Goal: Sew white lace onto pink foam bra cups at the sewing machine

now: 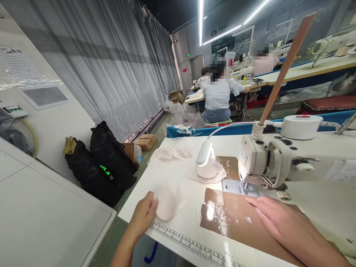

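Note:
My left hand (pixel 144 211) pinches the edge of a pale, rounded bra cup (pixel 165 204) above the table's front left part; the cup is smeared by motion. My right hand (pixel 274 217) lies with fingers stretched out on a brown, tape-covered sheet (pixel 222 211), just in front of the needle plate of a white sewing machine (pixel 258 159). Nothing shows in its fingers. Under a small lit lamp (pixel 204 152) sits another pale cup with lace edging (pixel 213 176). Farther back lie white lace cup pieces (pixel 169 154).
A printed ruler (pixel 189 243) runs along the front edge of the white table (pixel 180 181). Black bags (pixel 111 159) and cardboard boxes (pixel 146 142) stand on the floor to the left. A wooden rod (pixel 286 70) rises from the machine. Ahead, a person (pixel 218 94) sits at another table.

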### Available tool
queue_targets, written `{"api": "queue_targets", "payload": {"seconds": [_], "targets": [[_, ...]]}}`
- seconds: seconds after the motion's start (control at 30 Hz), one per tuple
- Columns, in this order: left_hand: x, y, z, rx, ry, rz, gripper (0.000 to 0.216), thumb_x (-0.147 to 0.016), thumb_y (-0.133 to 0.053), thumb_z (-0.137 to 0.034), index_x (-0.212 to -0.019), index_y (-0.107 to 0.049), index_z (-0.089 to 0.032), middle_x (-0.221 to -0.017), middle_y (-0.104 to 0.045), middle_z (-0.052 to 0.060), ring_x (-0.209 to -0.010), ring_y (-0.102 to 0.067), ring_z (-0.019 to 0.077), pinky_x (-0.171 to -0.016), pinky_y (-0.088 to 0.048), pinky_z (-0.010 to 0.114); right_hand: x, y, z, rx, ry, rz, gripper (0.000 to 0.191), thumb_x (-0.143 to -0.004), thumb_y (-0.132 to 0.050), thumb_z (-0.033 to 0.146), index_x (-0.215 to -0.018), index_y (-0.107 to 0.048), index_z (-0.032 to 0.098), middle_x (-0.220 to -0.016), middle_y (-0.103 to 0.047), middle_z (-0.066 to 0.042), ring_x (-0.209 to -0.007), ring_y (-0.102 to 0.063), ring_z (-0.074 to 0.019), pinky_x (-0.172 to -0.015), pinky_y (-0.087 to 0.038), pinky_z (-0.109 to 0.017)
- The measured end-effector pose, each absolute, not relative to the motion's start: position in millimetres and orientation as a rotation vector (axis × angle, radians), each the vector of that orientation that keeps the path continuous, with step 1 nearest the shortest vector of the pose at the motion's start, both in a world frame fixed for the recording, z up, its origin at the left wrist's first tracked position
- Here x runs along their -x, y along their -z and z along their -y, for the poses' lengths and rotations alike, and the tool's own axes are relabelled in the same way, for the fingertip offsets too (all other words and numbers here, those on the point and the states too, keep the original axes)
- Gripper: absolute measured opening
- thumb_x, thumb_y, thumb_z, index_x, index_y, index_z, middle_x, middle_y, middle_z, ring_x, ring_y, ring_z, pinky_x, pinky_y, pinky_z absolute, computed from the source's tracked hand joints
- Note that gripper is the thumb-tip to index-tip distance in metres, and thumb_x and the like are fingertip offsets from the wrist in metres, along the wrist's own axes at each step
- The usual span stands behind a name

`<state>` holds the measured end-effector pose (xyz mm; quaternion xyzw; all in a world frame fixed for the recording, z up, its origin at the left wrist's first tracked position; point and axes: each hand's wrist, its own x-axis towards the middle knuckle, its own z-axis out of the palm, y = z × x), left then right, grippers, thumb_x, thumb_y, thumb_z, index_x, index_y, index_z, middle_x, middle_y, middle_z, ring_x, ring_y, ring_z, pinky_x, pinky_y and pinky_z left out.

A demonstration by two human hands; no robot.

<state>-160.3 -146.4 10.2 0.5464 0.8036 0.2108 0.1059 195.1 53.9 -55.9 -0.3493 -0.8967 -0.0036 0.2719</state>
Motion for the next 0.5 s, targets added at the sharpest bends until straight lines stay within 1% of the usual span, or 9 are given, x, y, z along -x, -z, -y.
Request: {"api": "queue_targets", "payload": {"seconds": [0.07,0.1,0.17,0.23,0.3,0.37,0.43,0.5], "targets": [[140.5,-26.5,143.2,-1.588,-0.879,-1.949,0.030,-0.094,-0.034,-0.043,-0.079,-0.044,-0.019,-0.069,-0.045,-0.002,-0.062,-0.044,0.0123,-0.059,-0.037,0.024,-194.6,50.6,-50.7,0.937,-0.057,2.491,0.037,-0.088,-0.033,0.025,-0.105,-0.066,0.027,-0.084,-0.066,-0.005,-0.069,-0.063,-0.0188,-0.057,-0.049,-0.031],[130.9,-36.7,138.1,-1.576,-0.917,-1.743,0.029,-0.093,-0.038,-0.043,-0.080,-0.045,-0.018,-0.069,-0.046,-0.002,-0.062,-0.044,0.0113,-0.058,-0.037,0.022,-194.5,47.4,-48.9,0.949,-0.098,2.511,0.037,-0.088,-0.032,0.024,-0.107,-0.065,0.026,-0.087,-0.066,-0.005,-0.072,-0.063,-0.0197,-0.059,-0.049,-0.032],[112.0,-55.8,120.1,-1.603,-0.820,-1.395,0.027,-0.089,-0.049,-0.042,-0.083,-0.051,-0.016,-0.069,-0.050,-0.001,-0.061,-0.045,0.0101,-0.057,-0.037,0.021,-194.4,40.1,-44.9,0.992,-0.190,2.495,0.036,-0.090,-0.032,0.025,-0.107,-0.064,0.025,-0.090,-0.066,-0.005,-0.078,-0.063,-0.0206,-0.064,-0.048,-0.033],[91.5,-66.1,91.0,-1.711,-0.610,-1.159,0.023,-0.083,-0.059,-0.037,-0.080,-0.057,-0.014,-0.068,-0.054,-0.001,-0.061,-0.048,0.0100,-0.058,-0.038,0.020,-194.9,32.1,-40.7,1.008,-0.332,2.427,0.034,-0.092,-0.033,0.026,-0.107,-0.064,0.025,-0.091,-0.066,-0.004,-0.081,-0.062,-0.0191,-0.069,-0.047,-0.032],[68.2,-63.2,54.5,-1.859,-0.436,-1.065,0.017,-0.081,-0.061,-0.031,-0.084,-0.063,-0.015,-0.075,-0.060,0.001,-0.067,-0.053,0.0116,-0.063,-0.040,0.021,-196.3,24.5,-36.3,0.977,-0.481,2.317,0.031,-0.093,-0.035,0.028,-0.105,-0.063,0.024,-0.085,-0.066,-0.002,-0.076,-0.060,-0.0165,-0.069,-0.045,-0.029],[44.1,-49.2,18.1,-2.050,-0.326,-1.108,0.011,-0.076,-0.063,-0.023,-0.085,-0.065,-0.016,-0.080,-0.063,0.001,-0.073,-0.055,0.0136,-0.066,-0.042,0.022,-198.3,18.5,-32.0,0.886,-0.564,2.266,0.029,-0.093,-0.037,0.029,-0.097,-0.065,0.021,-0.076,-0.064,-0.002,-0.069,-0.057,-0.0151,-0.065,-0.042,-0.027],[24.7,-32.0,-10.7,-2.105,-0.267,-1.162,0.020,-0.072,-0.063,-0.016,-0.092,-0.066,-0.018,-0.084,-0.066,0.002,-0.075,-0.058,0.0153,-0.069,-0.043,0.024,-200.0,15.2,-28.0,0.763,-0.581,2.343,0.027,-0.092,-0.040,0.029,-0.085,-0.065,0.020,-0.070,-0.062,-0.002,-0.065,-0.054,-0.0146,-0.062,-0.039,-0.026],[14.9,-19.4,-28.3,-2.100,-0.263,-1.175,0.028,-0.072,-0.062,-0.015,-0.100,-0.064,-0.019,-0.092,-0.067,0.003,-0.080,-0.059,0.0166,-0.070,-0.045,0.024,-200.4,15.1,-25.3,0.666,-0.549,2.495,0.028,-0.091,-0.041,0.028,-0.075,-0.062,0.020,-0.065,-0.060,-0.001,-0.063,-0.051,-0.0142,-0.060,-0.035,-0.025]]}}
